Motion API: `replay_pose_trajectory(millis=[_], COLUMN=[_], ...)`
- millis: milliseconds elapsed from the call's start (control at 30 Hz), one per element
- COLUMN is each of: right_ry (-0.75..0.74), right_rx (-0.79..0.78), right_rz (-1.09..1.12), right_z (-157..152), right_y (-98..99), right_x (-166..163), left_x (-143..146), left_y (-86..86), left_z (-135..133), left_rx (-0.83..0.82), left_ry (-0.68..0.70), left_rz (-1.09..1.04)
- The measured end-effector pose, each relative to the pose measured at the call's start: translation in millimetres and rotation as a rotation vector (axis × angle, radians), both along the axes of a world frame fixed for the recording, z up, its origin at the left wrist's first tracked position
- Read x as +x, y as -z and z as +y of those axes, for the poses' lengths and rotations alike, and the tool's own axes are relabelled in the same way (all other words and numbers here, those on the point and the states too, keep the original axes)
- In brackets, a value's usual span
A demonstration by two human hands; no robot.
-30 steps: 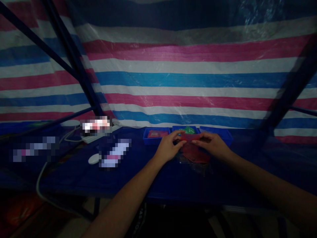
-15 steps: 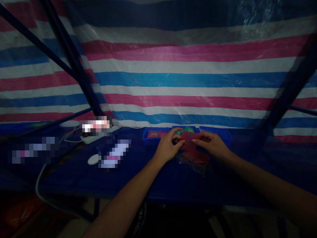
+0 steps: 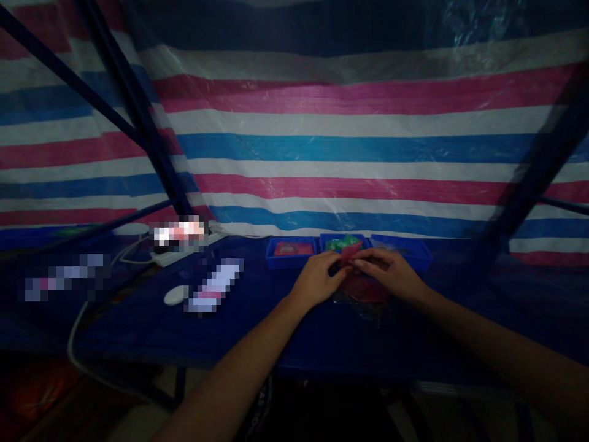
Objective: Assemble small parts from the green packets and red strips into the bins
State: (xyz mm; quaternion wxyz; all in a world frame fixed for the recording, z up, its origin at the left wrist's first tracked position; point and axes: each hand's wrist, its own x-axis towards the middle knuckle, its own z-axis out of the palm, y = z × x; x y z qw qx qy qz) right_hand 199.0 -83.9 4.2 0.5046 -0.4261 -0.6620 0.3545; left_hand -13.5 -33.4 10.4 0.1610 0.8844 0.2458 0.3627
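Between my two hands is a small thin red piece (image 3: 350,250), perhaps film or a little bag; its exact kind is unclear in the dim light. My left hand (image 3: 315,279) pinches its near left edge. From the other side, my right hand (image 3: 398,270) closes thumb and fingers on it, and the fingertips of both hands almost meet. Below them, more flat red pieces (image 3: 368,293) lie on a crumpled clear plastic bag (image 3: 375,315) on the blue table (image 3: 285,331).
Behind my hands stand a blue bin (image 3: 288,263) with red pieces, another blue bin (image 3: 324,240) with green pieces, and a third blue bin (image 3: 421,261) at right. Leftward are a blurred-out phone (image 3: 216,285), a white round object (image 3: 175,296) and a power strip (image 3: 184,250).
The red piece was held flat and spread between my hands; now it is folded or tilted and looks narrower. My hands have come closer together, the left slightly lower.
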Motion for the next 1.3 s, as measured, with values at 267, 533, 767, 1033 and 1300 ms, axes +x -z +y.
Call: replay_pose_trajectory(millis=[267, 533, 767, 1033, 1300], right_ry=[0.272, 0.181, 0.131, 0.163, 0.168], right_rx=[0.122, 0.063, 0.05, 0.013, 0.005], right_rz=[0.075, 0.025, -0.095, 0.058, 0.104], right_z=[3.9, 4.3, 2.3, 1.4, 1.9], right_y=[1.7, 3.0, 3.1, -1.4, -1.4], right_x=[6.5, 8.1, 6.8, 4.0, 3.5], left_x=[-2.3, -1.6, -2.7, -2.9, -2.0], left_y=[-4.0, 0.1, 3.4, 2.0, -2.6], left_z=[2.6, 3.8, 1.9, 0.2, -4.5], left_rx=[-0.13, -0.204, -0.232, -0.282, -0.28], left_ry=[-0.03, 0.027, 0.058, 0.028, 0.007], left_rz=[-0.14, -0.094, 0.011, 0.023, 0.018])
